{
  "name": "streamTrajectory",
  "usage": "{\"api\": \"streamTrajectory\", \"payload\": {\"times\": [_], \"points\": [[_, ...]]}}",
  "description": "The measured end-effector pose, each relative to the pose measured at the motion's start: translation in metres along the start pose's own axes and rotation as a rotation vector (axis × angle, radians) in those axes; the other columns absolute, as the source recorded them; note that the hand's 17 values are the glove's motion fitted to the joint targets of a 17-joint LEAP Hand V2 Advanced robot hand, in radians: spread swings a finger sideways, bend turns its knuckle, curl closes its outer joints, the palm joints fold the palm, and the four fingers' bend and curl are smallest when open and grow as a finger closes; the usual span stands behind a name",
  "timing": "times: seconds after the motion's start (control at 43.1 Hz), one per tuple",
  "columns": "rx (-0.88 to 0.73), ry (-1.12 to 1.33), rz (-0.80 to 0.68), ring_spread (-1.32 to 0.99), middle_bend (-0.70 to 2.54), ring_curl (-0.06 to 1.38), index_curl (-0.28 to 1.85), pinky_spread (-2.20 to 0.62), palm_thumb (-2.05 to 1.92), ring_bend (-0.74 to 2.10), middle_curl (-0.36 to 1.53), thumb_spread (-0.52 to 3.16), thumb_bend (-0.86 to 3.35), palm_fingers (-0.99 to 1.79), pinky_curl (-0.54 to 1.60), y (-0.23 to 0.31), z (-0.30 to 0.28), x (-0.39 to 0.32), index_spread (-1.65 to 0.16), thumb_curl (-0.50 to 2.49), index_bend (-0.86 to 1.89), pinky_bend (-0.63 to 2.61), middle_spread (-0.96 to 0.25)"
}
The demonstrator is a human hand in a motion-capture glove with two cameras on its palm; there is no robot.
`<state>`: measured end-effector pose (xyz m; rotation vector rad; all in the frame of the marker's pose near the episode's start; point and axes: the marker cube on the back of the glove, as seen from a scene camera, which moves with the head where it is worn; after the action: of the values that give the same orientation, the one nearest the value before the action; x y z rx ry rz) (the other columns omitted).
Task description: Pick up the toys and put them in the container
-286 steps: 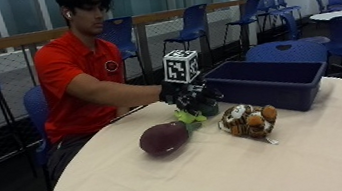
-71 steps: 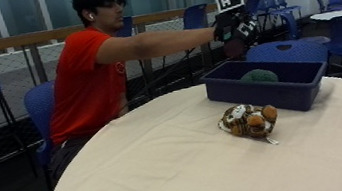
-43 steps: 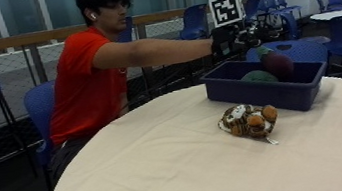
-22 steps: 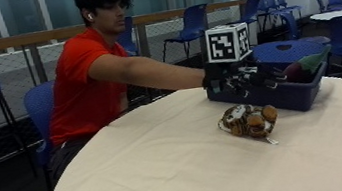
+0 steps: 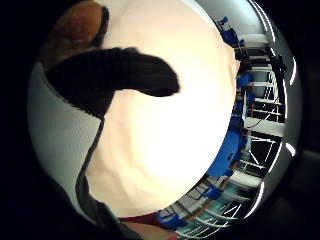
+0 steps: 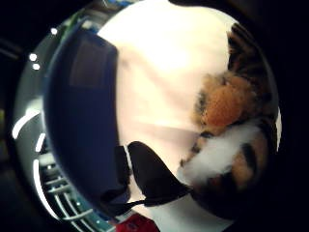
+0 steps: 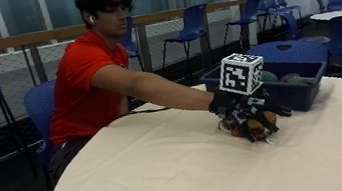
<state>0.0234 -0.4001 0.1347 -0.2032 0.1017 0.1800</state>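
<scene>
A striped orange plush tiger point(image 7: 262, 128) lies on the cream tablecloth just in front of the blue container point(image 7: 306, 91). My gloved right hand point(image 7: 248, 109) is on top of it, fingers spread down over its back; a closed grip does not show. The thumb side palm view has the tiger point(image 6: 227, 106) close under the palm, with the thumb point(image 6: 154, 176) beside it and the container point(image 6: 82, 111) near. In the little finger side palm view one finger point(image 5: 115, 75) reaches out straight over the cloth, beside the tiger point(image 5: 80, 22). Green and dark red toys point(image 7: 288, 79) lie in the container.
The round table point(image 7: 169, 176) stretches wide toward the near side and the left of the tiger. Blue chairs point(image 7: 188, 27) and a railing stand behind the person. Another blue chair point(image 7: 289, 51) sits just behind the container.
The hand dropped a dark red toy into the container, then came down and back to the tiger on the table. The green toy and dark red toy have left the tabletop.
</scene>
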Motion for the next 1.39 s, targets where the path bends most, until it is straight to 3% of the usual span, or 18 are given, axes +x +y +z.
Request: {"api": "streamTrajectory", "payload": {"times": [0.325,0.487,0.696,1.068,1.393], "points": [[-0.063,0.044,0.029,-0.1,0.11,0.38,0.34,-0.14,0.07,0.81,0.11,1.15,0.04,0.28,0.38,0.012,0.011,-0.008,-0.38,0.24,0.37,1.27,-0.07],[0.02,0.038,0.046,-0.23,0.28,0.39,0.33,-0.31,0.31,0.88,0.17,1.31,0.18,0.62,0.34,0.014,0.009,-0.017,-0.36,0.33,0.28,1.23,-0.16],[0.051,0.059,0.02,-0.4,0.42,0.42,0.47,-0.38,0.59,0.88,0.25,1.12,0.29,0.95,0.33,0.027,-0.018,-0.02,-0.37,0.49,0.53,1.07,-0.31],[0.159,0.06,-0.031,-0.52,0.53,0.47,0.67,-0.41,0.68,0.9,0.35,0.89,0.34,0.94,0.38,0.074,-0.121,-0.043,-0.38,0.7,0.66,1.03,-0.45],[0.207,0.12,-0.207,-0.56,0.56,0.51,0.79,-0.41,0.66,0.93,0.42,0.74,0.34,0.87,0.42,0.106,-0.194,-0.161,-0.41,0.84,0.65,1.07,-0.5]]}}
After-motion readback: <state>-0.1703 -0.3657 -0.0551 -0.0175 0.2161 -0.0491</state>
